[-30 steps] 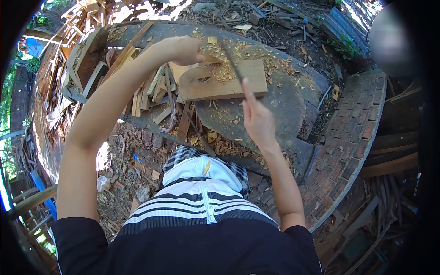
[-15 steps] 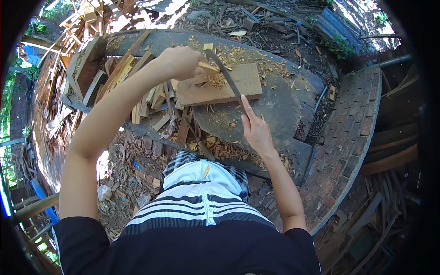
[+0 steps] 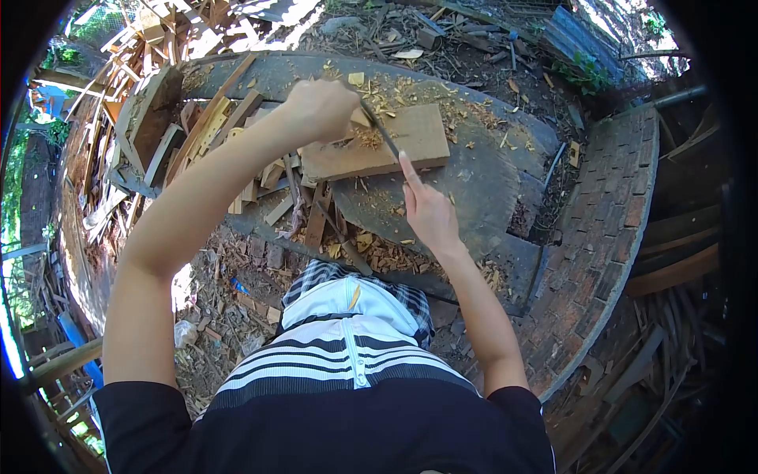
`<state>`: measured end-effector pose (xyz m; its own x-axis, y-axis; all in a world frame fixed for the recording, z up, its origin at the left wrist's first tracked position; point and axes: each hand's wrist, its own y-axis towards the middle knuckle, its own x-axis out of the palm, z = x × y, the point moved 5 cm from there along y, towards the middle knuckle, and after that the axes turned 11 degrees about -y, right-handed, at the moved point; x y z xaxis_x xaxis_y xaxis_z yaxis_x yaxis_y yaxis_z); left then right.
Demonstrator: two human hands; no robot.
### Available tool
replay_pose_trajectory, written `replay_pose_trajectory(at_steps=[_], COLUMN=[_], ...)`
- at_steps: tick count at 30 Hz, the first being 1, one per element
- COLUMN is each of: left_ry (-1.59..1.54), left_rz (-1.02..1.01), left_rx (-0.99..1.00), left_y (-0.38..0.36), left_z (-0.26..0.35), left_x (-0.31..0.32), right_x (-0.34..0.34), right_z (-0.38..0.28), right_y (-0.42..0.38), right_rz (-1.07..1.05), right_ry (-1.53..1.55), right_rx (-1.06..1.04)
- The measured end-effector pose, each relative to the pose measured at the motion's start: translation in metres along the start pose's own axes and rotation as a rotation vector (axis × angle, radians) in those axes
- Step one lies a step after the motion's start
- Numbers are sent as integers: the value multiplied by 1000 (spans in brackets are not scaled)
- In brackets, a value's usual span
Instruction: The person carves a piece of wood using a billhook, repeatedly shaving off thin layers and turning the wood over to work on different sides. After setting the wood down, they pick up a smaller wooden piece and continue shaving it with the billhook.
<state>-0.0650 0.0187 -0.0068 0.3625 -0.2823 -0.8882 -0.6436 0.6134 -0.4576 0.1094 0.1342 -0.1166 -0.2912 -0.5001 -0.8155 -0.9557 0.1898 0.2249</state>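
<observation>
My left hand is closed round a small pale piece of wood; most of that piece is hidden behind the fingers. In my right hand is a long, narrow dark knife, the index finger stretched along it and its handle covered by the palm. The blade slants up and left across the small piece, its far end close to my left hand. Under both lies a thick, flat wooden block with shavings on top.
The block rests on a dark, worn tabletop strewn with wood chips. Offcuts and boards crowd its left side. A curved brick ledge runs along the right. Scrap wood is piled at the far left.
My right hand has shifted slightly left and down, bringing the knife across the small piece. My left hand has moved a little to the right, and less of the blade shows.
</observation>
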Motion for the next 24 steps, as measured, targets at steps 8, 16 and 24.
replay_pose_trajectory(at_steps=[8, 16, 24], left_ry=[11, 32, 175], left_rz=[59, 193, 435], left_rx=[50, 75, 316], left_y=[0, -12, 11], left_z=[4, -12, -93], left_x=[7, 25, 99], right_x=[-32, 28, 38], right_z=[-20, 6, 11], right_y=[24, 3, -9], right_rz=[0, -278, -171], right_ry=[59, -134, -186], right_rx=[-2, 98, 154])
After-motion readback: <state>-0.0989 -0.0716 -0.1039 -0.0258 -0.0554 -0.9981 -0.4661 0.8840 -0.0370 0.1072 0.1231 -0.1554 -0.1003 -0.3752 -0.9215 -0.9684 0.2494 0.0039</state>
